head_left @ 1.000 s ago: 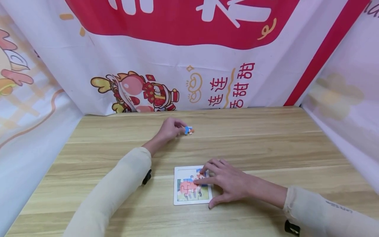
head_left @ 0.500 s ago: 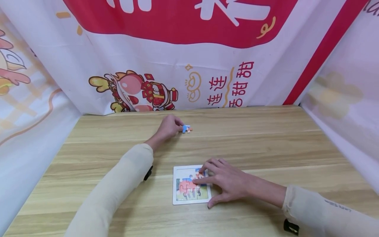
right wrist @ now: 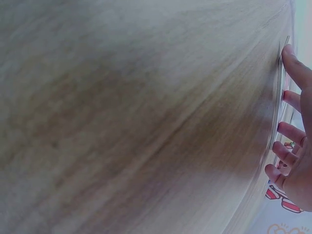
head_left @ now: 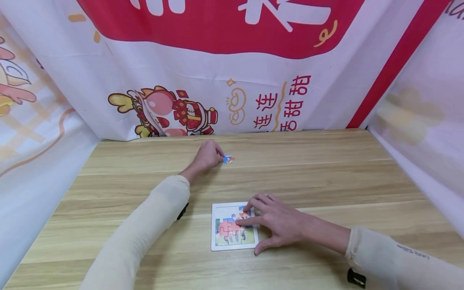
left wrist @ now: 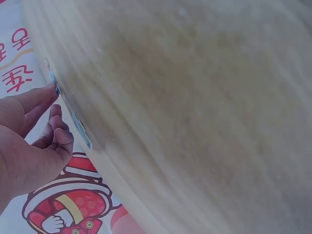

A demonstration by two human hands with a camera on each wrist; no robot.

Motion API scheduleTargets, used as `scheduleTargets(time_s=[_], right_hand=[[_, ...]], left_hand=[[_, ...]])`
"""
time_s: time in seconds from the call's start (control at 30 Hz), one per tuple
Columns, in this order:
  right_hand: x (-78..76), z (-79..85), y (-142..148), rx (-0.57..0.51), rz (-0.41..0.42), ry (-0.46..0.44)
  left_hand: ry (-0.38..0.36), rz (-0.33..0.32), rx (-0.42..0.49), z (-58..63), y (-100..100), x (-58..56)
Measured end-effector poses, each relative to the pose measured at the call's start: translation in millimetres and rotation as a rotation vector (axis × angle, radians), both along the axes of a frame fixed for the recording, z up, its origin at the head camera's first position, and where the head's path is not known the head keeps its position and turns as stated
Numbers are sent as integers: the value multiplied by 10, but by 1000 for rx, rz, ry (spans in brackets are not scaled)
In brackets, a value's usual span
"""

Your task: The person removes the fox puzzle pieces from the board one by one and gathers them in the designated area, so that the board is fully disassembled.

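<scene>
At the far side of the table, my left hand [head_left: 207,155] has thumb and forefinger together at a blue jigsaw piece [left wrist: 55,88], pinching it by the edge. Its other fingers are curled in the left wrist view. A second jigsaw piece [left wrist: 81,129] lies beside them, and orange and white bits [head_left: 232,160] show next to the blue in the head view. Nearer me lies a white-framed jigsaw tray [head_left: 213,233] with a partly filled picture of joined pieces [head_left: 230,229]. My right hand [head_left: 279,222] spreads over its right side, fingertips resting on pieces and thumb at the lower right corner.
The wooden table [head_left: 319,173] carries the tray near its middle front. A printed red and white cloth [head_left: 203,64] hangs along the back edge, with white cloth walls at left and right. Dark straps sit under both sleeves.
My left fingers have shifted slightly on the small pile, and the blue piece now shows less beside them. The right hand and the tray keep their places; the head view has moved a little.
</scene>
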State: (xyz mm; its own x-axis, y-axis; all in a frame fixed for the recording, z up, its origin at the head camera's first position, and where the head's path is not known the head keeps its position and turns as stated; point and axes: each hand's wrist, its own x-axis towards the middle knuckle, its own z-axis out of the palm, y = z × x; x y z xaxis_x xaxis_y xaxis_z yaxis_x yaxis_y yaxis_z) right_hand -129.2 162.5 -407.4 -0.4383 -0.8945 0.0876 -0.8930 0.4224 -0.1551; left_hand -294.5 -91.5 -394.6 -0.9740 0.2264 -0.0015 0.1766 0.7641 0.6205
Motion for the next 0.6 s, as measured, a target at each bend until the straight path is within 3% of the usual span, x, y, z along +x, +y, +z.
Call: scheduleTargets(time_s=[0.33, 0.6], right_hand=[[1, -1, -4, -4, 4, 3], [10, 7, -2, 8, -2, 3]], left_hand=[[-5, -13, -31, -30, 18, -31], [-25, -25, 84, -10, 10, 33]])
